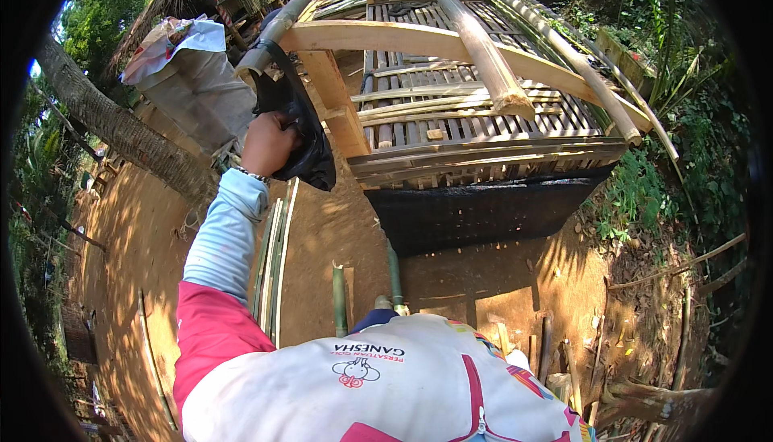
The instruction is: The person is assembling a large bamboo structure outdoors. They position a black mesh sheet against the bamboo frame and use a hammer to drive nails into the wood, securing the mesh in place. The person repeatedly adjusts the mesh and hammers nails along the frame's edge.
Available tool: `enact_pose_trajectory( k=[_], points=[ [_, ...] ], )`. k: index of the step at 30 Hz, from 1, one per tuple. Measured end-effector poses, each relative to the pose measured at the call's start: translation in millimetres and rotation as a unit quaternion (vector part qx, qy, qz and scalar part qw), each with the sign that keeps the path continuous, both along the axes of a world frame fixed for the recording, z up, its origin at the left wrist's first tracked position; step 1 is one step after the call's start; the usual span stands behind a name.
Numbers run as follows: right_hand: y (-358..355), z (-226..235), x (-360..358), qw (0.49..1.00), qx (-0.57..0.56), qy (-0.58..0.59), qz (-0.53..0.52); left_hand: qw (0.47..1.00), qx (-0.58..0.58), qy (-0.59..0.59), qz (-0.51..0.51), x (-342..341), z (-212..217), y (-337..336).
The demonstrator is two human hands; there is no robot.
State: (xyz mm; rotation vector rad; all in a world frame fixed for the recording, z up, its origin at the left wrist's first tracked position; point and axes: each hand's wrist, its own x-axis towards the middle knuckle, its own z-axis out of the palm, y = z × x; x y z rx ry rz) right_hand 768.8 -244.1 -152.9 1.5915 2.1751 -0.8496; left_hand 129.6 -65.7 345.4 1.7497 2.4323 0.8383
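Note:
My left hand (270, 146) is raised at the mouth of a black plastic bag (315, 149). Its fingers are curled in against the bag, partly hidden by the dark plastic, and I cannot make out what lies between them. The bag hangs from the cut end of a thick bamboo pole (278, 27), beside a pale wooden post (330, 92). A light blue sleeve and a dark bracelet show at my left wrist. My right hand is out of the picture.
A slatted bamboo platform (475, 148) stands ahead, black sheeting (491, 210) along its near side. Over it runs a curved wooden beam (386, 37) with bamboo poles (475, 43). Left are a grey sack (193, 92) and a leaning trunk (121, 124); bamboo strips (276, 261) stand nearer me.

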Motion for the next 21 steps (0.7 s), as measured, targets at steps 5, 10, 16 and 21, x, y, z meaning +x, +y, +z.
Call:
enact_pose_trajectory(
  k=[5, 10, 16, 21],
  points=[
    [12, 5, -3, 1.000, -0.006, -0.005, -0.011, 0.966, 0.117, -0.231, 0.015, 7, -10, -16],
    [23, 8, -4, 1.000, -0.007, -0.007, -0.017, 0.819, 0.246, -0.518, -0.011, 8, -22, -35],
    [26, 16, -5, 1.000, -0.008, -0.009, -0.027, 0.536, 0.307, -0.770, -0.160, 57, -47, -70],
    [25, 29, -9, 0.999, -0.001, -0.004, -0.049, 0.344, 0.214, -0.893, -0.195, 121, -103, -84]
  ],
)
